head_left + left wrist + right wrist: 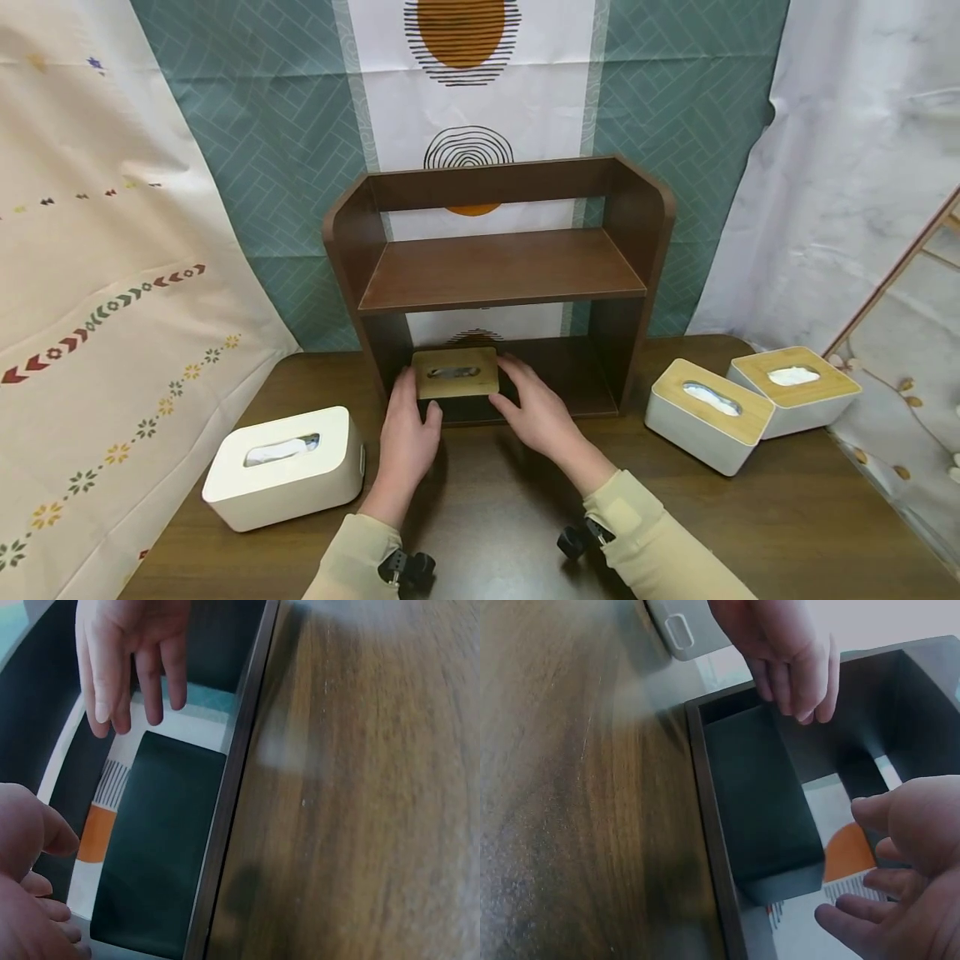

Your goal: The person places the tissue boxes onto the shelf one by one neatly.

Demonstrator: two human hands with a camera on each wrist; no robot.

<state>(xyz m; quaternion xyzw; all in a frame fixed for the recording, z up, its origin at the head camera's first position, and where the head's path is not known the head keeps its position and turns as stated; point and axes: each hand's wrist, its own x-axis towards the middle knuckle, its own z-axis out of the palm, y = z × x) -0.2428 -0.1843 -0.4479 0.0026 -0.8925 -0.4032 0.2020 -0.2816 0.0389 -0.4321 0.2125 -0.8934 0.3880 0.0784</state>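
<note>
A tissue box with a wood-coloured lid (457, 372) and a dark body (161, 840) stands on the lower shelf, toward its left side. My left hand (408, 433) is at the box's left end, fingers reaching along that side. On the opposite end is my right hand (534, 406), its thumb near the front corner. Both wrist views show the fingers extended and spread, not curled round the box. The right wrist view shows the dark box body (761, 795) between my left hand (795, 660) and my right hand (915, 877).
The brown two-tier shelf (502, 271) stands at the back of the wooden table (495, 517). A white tissue box (288, 467) sits at the left. Two wood-lidded tissue boxes, a nearer one (708, 417) and a farther one (798, 387), stand together at the right.
</note>
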